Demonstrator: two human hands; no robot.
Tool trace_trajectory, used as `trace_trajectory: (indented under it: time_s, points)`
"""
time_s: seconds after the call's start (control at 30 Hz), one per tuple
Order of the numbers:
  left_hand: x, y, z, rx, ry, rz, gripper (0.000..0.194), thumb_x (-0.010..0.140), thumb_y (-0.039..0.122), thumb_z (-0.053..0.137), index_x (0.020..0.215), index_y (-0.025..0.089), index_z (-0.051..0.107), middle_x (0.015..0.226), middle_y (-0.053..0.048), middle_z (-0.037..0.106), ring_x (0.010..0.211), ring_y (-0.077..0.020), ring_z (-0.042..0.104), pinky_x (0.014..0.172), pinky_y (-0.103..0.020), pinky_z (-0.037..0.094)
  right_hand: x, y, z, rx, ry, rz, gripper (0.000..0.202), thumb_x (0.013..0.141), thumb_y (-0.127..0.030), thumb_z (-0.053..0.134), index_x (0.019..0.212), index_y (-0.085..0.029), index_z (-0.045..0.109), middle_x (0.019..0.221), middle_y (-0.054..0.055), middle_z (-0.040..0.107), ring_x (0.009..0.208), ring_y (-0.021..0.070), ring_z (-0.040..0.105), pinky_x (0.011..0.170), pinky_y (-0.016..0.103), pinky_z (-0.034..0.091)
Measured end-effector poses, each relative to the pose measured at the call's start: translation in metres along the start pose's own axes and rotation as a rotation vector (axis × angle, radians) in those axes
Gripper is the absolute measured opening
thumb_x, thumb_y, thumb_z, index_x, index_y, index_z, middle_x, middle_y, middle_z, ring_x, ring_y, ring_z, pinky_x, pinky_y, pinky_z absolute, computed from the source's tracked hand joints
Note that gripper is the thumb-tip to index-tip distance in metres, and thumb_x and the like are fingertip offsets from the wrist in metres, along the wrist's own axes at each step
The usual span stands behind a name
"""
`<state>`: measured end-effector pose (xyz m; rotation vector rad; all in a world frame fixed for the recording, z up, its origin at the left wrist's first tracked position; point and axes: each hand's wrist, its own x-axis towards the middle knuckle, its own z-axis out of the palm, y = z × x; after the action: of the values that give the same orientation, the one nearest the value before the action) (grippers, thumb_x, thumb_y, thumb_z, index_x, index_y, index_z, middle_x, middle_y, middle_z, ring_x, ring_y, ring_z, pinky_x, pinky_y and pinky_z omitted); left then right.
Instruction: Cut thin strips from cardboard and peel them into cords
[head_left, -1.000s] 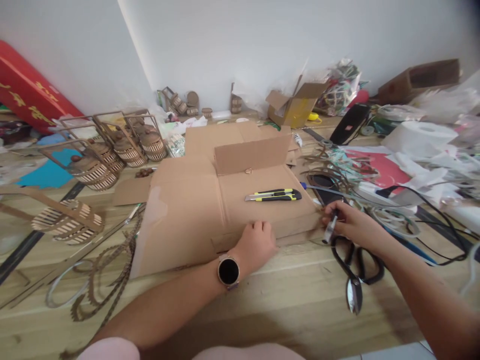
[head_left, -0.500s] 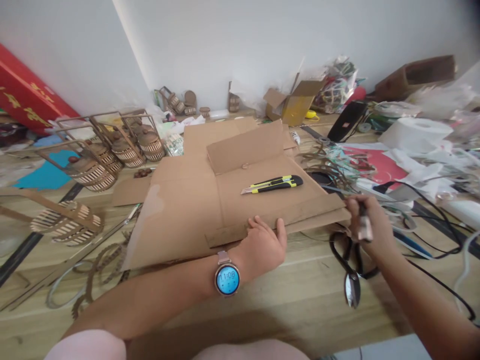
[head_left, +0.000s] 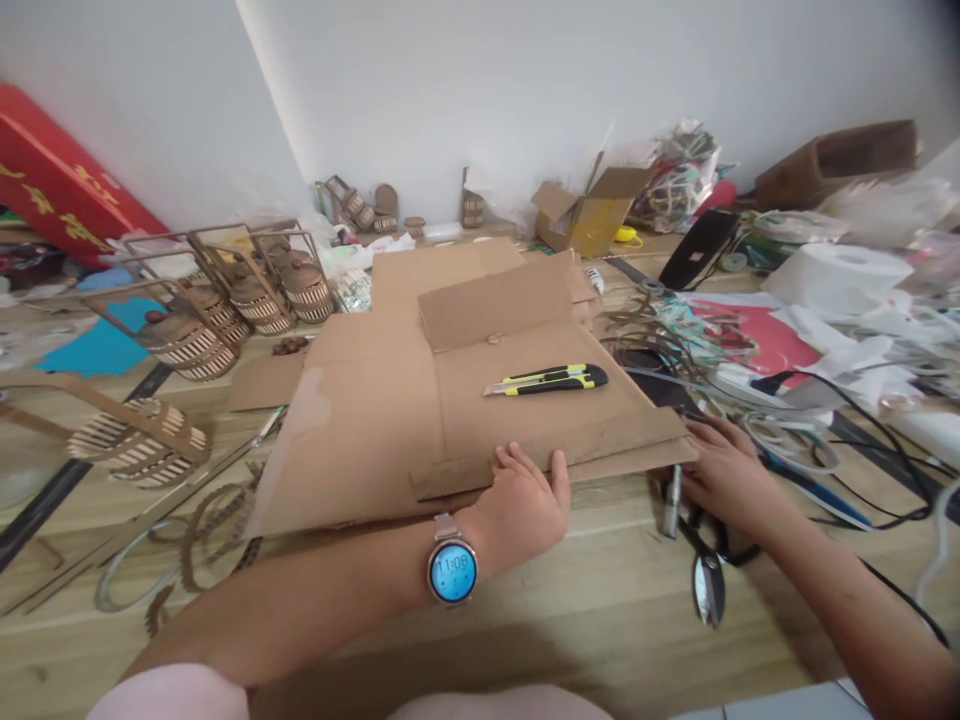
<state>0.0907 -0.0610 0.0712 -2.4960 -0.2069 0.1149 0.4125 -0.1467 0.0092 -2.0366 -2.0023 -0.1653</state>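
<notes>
Watch [head_left: 453, 572]: 11:08 was displayed.
Red box [head_left: 75, 190]: marked far left with yellow characters, too blurred to be read.
Cardboard [head_left: 367, 400]: spread mid-counter [head_left: 600, 570], its near strip covered by the left hand [head_left: 525, 500], fingers slightly spread.
Slim silver-ended tool [head_left: 673, 505]: gripped in the right hand [head_left: 724, 480], by the cardboard's right corner.
Room: counter wood was left showing along the cardboard's near edge; scissors [head_left: 707, 590] were laid there, right.

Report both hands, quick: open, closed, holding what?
Left hand: open, fingers resting on the narrow cardboard strip.
Right hand: closed, apparently holding a silver cylindrical tool; its exact type can't be told.
</notes>
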Motion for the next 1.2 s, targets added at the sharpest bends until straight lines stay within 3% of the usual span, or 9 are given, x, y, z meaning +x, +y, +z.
trace_trajectory:
  time_s: [0.17, 0.33, 0.5, 0.6, 0.77, 1.2]
  points:
    - [0.0, 0.017, 0.014, -0.041, -0.026, 0.013, 0.049, 0.095, 0.004, 0.048, 0.144, -0.001, 0.053, 0.109, -0.035, 0.071, 0.091, -0.0387, 0.078, 0.054, -0.034, 0.063, -0.021, 0.02, -0.023, -0.043, 0.085, 0.112, 0.027, 0.086, -0.048, 0.046, 0.089, -0.029, 0.065, 0.102, 0.014, 0.076, 0.098, 0.0373, 0.069, 0.089, 0.058, 0.052]
    - [0.004, 0.026, 0.02, -0.113, -0.103, -0.026, 0.048, 0.099, 0.007, 0.046, 0.146, 0.005, 0.052, 0.115, -0.034, 0.071, 0.096, -0.0384, 0.077, 0.055, -0.033, 0.06, -0.023, 0.007, -0.038, 0.026, 0.046, 0.12, 0.029, 0.088, -0.05, 0.049, 0.094, -0.028, 0.067, 0.104, 0.013, 0.078, 0.094, 0.0329, 0.071, 0.085, 0.051, 0.056]
    - [0.004, 0.004, 0.02, -0.387, -0.12, -0.065, 0.043, 0.101, 0.008, 0.046, 0.142, 0.012, 0.055, 0.106, -0.02, 0.074, 0.092, -0.0263, 0.074, 0.064, -0.031, 0.056, -0.007, -0.024, -0.03, 0.16, -0.035, 0.042, 0.027, 0.089, -0.043, 0.05, 0.097, -0.027, 0.069, 0.119, 0.012, 0.076, 0.111, 0.0322, 0.069, 0.096, 0.05, 0.056]
    - [-0.004, -0.009, 0.024, -0.507, -0.116, -0.096, 0.043, 0.101, 0.008, 0.045, 0.143, 0.016, 0.054, 0.109, -0.013, 0.07, 0.097, -0.0236, 0.068, 0.064, -0.03, 0.053, 0.002, -0.037, -0.021, 0.231, -0.094, 0.006, 0.021, 0.087, -0.036, 0.051, 0.091, -0.027, 0.069, 0.123, 0.011, 0.075, 0.112, 0.0312, 0.069, 0.095, 0.049, 0.057]
    - [-0.019, -0.019, 0.031, -0.569, -0.164, -0.137, 0.041, 0.1, 0.007, 0.046, 0.139, 0.015, 0.054, 0.115, -0.012, 0.066, 0.101, -0.0235, 0.061, 0.068, -0.031, 0.053, 0.007, -0.042, -0.014, 0.294, -0.146, 0.016, 0.016, 0.087, -0.035, 0.049, 0.081, -0.027, 0.063, 0.121, 0.011, 0.076, 0.106, 0.0308, 0.072, 0.091, 0.049, 0.058]
    - [-0.056, -0.032, 0.051, -0.589, -0.171, -0.203, 0.043, 0.098, 0.006, 0.05, 0.139, 0.018, 0.057, 0.11, -0.011, 0.062, 0.099, -0.0249, 0.059, 0.078, -0.035, 0.053, 0.006, -0.039, -0.025, 0.287, -0.202, 0.085, 0.018, 0.074, -0.025, 0.052, 0.085, -0.03, 0.065, 0.119, 0.003, 0.078, 0.104, 0.0263, 0.075, 0.087, 0.04, 0.062]
